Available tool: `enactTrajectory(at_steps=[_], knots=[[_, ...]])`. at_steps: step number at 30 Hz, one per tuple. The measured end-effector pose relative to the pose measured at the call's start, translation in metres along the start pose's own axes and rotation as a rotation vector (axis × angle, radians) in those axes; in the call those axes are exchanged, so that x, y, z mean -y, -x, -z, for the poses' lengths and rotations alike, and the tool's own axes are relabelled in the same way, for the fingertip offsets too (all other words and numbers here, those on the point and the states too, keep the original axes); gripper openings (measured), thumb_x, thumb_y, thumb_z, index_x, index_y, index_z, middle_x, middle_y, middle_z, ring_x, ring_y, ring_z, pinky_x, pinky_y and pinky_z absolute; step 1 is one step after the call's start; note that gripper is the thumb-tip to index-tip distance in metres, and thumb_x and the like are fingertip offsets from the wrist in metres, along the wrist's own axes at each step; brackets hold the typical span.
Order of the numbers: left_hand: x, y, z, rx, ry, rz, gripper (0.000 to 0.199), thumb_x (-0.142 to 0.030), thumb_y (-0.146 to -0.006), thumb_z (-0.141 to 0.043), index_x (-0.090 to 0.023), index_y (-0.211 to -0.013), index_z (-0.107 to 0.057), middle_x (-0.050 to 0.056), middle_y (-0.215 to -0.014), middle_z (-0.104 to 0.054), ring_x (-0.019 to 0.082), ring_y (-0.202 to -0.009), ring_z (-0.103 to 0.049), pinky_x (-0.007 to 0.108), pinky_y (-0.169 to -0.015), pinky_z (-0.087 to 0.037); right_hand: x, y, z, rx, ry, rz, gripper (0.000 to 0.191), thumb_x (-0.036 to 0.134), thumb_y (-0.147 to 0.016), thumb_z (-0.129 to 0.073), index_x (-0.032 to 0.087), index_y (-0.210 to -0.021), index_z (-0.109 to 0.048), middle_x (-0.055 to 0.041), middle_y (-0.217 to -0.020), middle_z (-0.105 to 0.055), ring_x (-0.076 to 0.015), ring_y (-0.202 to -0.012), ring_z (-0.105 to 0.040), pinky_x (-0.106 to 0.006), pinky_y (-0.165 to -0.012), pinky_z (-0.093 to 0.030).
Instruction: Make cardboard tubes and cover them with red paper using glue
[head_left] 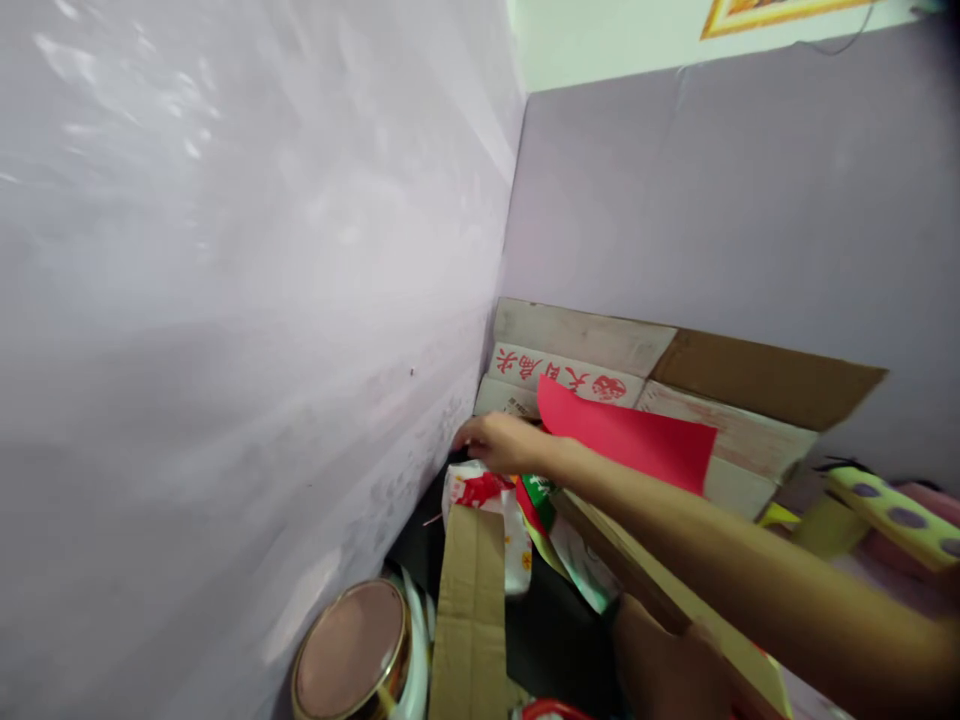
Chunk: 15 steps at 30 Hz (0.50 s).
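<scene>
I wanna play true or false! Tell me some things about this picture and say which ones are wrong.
1. A red sheet stands in front of cardboard flaps. True.
2. The right hand rests on the round pink lid. False: it is by the white-and-red package, near the wall.
3. The round pink lid has a gold rim. True.
4. The picture frame is green. False: the frame is yellow.
5. The left hand touches a brown panel. True.

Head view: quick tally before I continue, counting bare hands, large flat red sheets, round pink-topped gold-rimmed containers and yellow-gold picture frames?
Bare hands: 2
Large flat red sheet: 1
Round pink-topped gold-rimmed container: 1
Yellow-gold picture frame: 1
Total: 5
</scene>
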<state>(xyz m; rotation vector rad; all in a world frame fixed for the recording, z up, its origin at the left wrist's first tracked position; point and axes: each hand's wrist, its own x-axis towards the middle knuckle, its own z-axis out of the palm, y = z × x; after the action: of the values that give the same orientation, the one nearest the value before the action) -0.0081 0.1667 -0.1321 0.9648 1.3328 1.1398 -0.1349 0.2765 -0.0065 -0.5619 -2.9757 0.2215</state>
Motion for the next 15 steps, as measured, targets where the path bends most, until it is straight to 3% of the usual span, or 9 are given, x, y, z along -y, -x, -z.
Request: enactTrajectory(at_steps=[3,7,10,13,15], knots=[[0.003,-0.004,0.002,-0.038,0.019,0.053,0.029,-0.028,-0.082,-0.062,-0.019,-0.109,-0.059,0.008,-0.105,-0.064,0.024,-0.096,-0.062,0.035,-0.076,-0.051,-0.024,0.035,0.039,-0.241,0.021,-0.182,0.027,0.014,-0.083,-0.049,0.018,-0.102,-0.068,-0.0064,-0.096,-0.072,-0.0188,-0.085,-0.065,-0.026,-0.077,-0.047],[-0.009,0.005,0.002,-0.062,0.034,0.034,0.042,-0.018,-0.072,-0.064,-0.014,-0.112,-0.056,0.009,-0.104,-0.067,0.025,-0.098,-0.062,0.030,-0.081,-0.048,-0.047,0.115,0.073,-0.444,0.008,-0.318,0.019,0.021,-0.080,-0.052,0.020,-0.086,-0.071,-0.0030,-0.084,-0.073,-0.0190,-0.075,-0.066,-0.028,-0.072,-0.049],[-0.039,0.025,0.010,-0.031,-0.047,-0.124,0.042,-0.022,-0.065,-0.066,-0.016,-0.105,-0.058,0.005,-0.098,-0.069,0.023,-0.091,-0.063,0.026,-0.078,-0.048,-0.047,0.185,0.079,-0.551,-0.046,-0.474,0.017,0.027,-0.077,-0.057,0.023,-0.085,-0.071,-0.0037,-0.080,-0.073,-0.0212,-0.070,-0.066,-0.032,-0.066,-0.050],[-0.079,0.047,0.027,-0.057,-0.276,-0.327,0.032,-0.031,-0.070,-0.061,-0.018,-0.099,-0.058,0.005,-0.088,-0.070,0.023,-0.081,-0.064,0.027,-0.071,-0.047,-0.030,0.247,0.080,-0.789,-0.155,-0.659,0.018,0.038,-0.075,-0.059,0.025,-0.082,-0.069,-0.0059,-0.074,-0.071,-0.0209,-0.063,-0.064,-0.033,-0.060,-0.051],[-0.097,0.058,0.034,-0.147,-0.464,-0.390,0.029,-0.036,-0.073,-0.057,-0.019,-0.097,-0.058,0.006,-0.082,-0.069,0.023,-0.075,-0.064,0.029,-0.067,-0.045,-0.018,0.278,0.081,-0.941,-0.291,-0.773,0.019,0.042,-0.071,-0.063,0.025,-0.079,-0.068,-0.0067,-0.073,-0.070,-0.0194,-0.059,-0.063,-0.031,-0.052,-0.050]])
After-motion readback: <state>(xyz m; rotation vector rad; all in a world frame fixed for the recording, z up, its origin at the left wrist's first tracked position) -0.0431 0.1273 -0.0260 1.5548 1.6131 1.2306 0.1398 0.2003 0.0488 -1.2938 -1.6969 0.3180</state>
